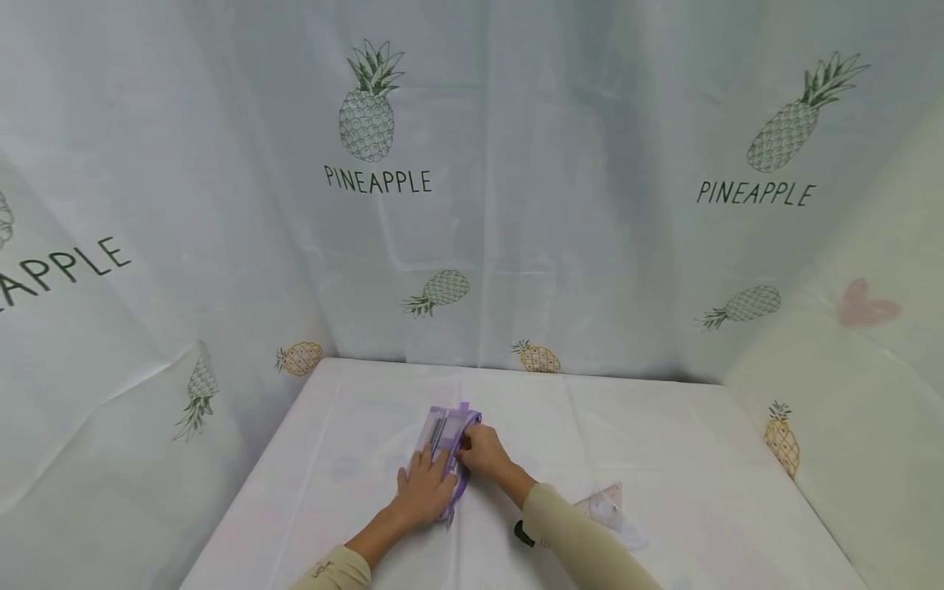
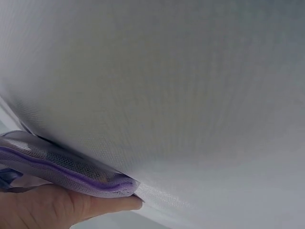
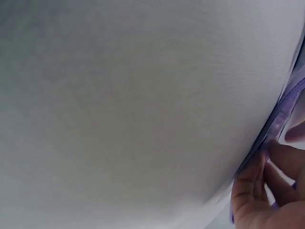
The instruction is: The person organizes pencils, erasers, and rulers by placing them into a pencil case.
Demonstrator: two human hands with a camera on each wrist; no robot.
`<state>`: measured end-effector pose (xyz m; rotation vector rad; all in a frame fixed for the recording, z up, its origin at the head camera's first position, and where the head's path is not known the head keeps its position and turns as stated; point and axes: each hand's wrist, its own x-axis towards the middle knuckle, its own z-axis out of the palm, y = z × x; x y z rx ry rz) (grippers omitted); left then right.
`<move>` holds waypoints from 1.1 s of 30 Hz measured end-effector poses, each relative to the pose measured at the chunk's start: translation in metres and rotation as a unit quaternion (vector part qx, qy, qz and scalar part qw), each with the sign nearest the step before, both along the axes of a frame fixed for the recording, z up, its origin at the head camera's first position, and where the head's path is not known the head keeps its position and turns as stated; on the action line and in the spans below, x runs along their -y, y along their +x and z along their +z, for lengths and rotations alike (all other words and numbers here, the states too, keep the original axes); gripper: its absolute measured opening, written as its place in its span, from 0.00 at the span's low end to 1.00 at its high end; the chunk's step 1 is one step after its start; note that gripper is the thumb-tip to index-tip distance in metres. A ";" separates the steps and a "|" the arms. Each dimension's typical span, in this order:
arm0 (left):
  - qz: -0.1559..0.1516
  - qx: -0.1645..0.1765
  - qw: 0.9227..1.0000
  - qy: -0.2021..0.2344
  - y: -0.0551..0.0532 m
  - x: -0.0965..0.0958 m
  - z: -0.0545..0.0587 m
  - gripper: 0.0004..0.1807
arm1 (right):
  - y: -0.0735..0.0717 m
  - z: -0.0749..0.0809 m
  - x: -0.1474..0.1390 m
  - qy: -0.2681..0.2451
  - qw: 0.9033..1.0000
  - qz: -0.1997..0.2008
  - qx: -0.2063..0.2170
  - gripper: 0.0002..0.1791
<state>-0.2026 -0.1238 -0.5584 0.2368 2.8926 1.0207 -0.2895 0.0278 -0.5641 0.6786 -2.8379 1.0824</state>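
A purple mesh pencil case (image 1: pixel 456 419) with a zip along its side lies on the white-covered table, pens (image 1: pixel 438 432) showing through its clear face. My left hand (image 1: pixel 426 493) rests on its near part with the fingers spread. The left wrist view has the thumb of that hand (image 2: pixel 52 207) along the case's zipped edge (image 2: pixel 71 171). At the case's right side, my right hand (image 1: pixel 487 453) pinches the zipped edge. In the right wrist view the thumb and fingers of this hand (image 3: pixel 262 202) meet at the purple zip (image 3: pixel 281 112); the zip pull itself is hidden.
Right of the case lies a pinkish see-through triangle ruler (image 1: pixel 609 498), partly behind my right sleeve (image 1: pixel 583 537). A dark object (image 1: pixel 523 534) shows beside that sleeve. Pineapple-printed curtains (image 1: pixel 516 246) hang behind the table (image 1: pixel 664 426) and at its sides.
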 end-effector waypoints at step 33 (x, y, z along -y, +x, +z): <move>0.042 0.030 0.997 -0.061 0.017 -0.016 0.001 0.31 | 0.084 0.011 -0.058 0.210 0.955 -0.056 -0.202 0.51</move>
